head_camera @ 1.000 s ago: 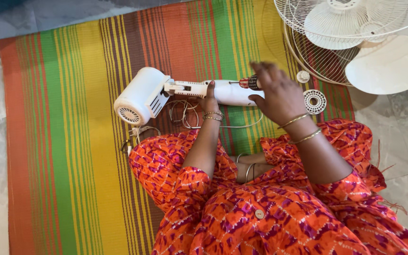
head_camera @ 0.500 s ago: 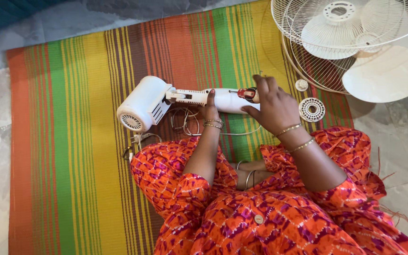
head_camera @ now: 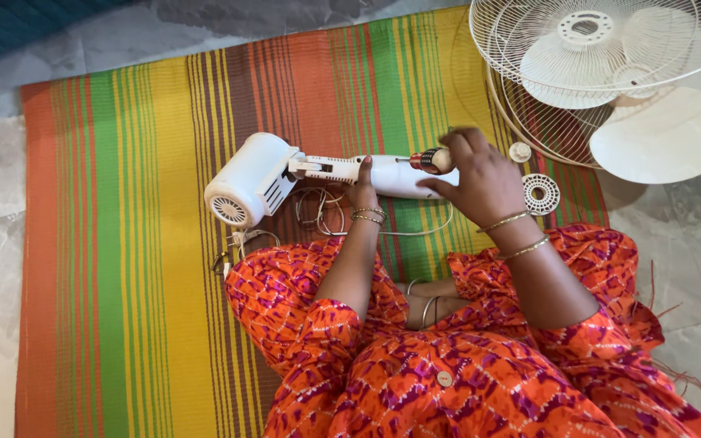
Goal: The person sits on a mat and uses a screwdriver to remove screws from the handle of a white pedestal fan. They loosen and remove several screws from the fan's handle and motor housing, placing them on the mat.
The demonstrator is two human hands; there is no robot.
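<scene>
Head view: a seated person works on a dismantled fan on a striped mat.
The left hand presses the white fan neck steady, grip unclear; the right hand clenches a screwdriver; grilles lie far right.

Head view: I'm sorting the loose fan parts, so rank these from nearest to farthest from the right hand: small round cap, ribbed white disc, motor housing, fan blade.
From the right hand:
1. Small round cap, just right of it on the mat.
2. Ribbed white disc, right and slightly lower; close to the cap's distance.
3. Fan blade, farther right, on the floor.
4. Motor housing, far left end of the stem.
</scene>
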